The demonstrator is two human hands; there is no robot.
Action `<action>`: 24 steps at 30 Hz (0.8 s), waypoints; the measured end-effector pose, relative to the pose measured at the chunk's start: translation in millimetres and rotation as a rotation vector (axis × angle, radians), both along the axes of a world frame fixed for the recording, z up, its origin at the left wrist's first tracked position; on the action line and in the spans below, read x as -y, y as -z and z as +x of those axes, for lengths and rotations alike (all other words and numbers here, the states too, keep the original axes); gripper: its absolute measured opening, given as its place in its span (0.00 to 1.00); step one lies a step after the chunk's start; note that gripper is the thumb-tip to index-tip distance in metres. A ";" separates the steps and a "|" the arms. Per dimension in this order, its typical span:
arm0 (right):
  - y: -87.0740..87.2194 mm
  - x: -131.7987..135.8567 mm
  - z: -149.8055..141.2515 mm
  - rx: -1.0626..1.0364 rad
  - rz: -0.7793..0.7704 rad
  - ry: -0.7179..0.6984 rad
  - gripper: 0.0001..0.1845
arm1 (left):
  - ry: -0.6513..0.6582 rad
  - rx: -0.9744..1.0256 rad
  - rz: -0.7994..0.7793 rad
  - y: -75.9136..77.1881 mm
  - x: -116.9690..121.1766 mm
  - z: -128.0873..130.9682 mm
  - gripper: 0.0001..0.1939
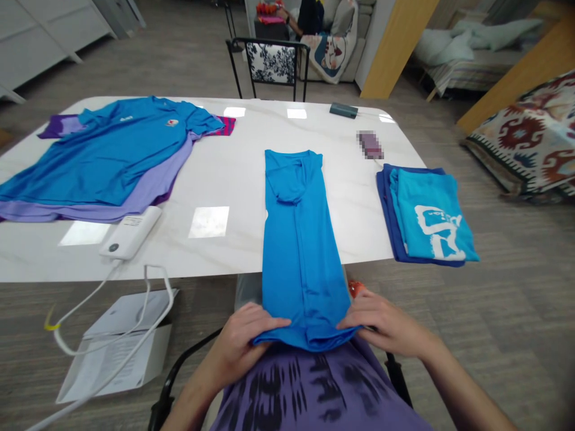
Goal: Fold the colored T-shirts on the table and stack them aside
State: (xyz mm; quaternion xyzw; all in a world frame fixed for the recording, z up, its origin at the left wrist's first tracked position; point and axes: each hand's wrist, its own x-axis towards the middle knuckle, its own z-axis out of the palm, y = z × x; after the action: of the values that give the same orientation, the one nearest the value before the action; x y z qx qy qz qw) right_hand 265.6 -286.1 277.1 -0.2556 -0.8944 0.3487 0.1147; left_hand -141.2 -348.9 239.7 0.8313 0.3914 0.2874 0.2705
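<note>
A blue T-shirt, folded lengthwise into a narrow strip, lies on the white table with its collar at the far end. Its hem hangs over the near edge toward my lap. My left hand pinches the hem's left corner between thumb and fingers. At the right corner, my right hand grips the same hem, which is turned up a little between the two hands. On the table's right edge sits a stack of folded shirts, a turquoise one with white print over a dark blue one.
Spread shirts lie at the left, a blue one over a lilac one. A white power strip with its cable stands near the front edge. A dark box and a blurred phone lie far right. Beyond are a chair and a seated person.
</note>
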 end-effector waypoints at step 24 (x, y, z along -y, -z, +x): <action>66.3 -445.7 -122.4 0.271 0.302 0.654 0.39 | -0.511 -0.267 0.074 43.0 -472.1 7.0 0.37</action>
State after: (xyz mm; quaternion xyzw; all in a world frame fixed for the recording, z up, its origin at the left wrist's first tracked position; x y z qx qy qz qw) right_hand 143.2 159.5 210.8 -0.5513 -0.8140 0.1210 0.1373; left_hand -134.2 123.2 196.7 0.7456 0.6095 0.2481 0.1051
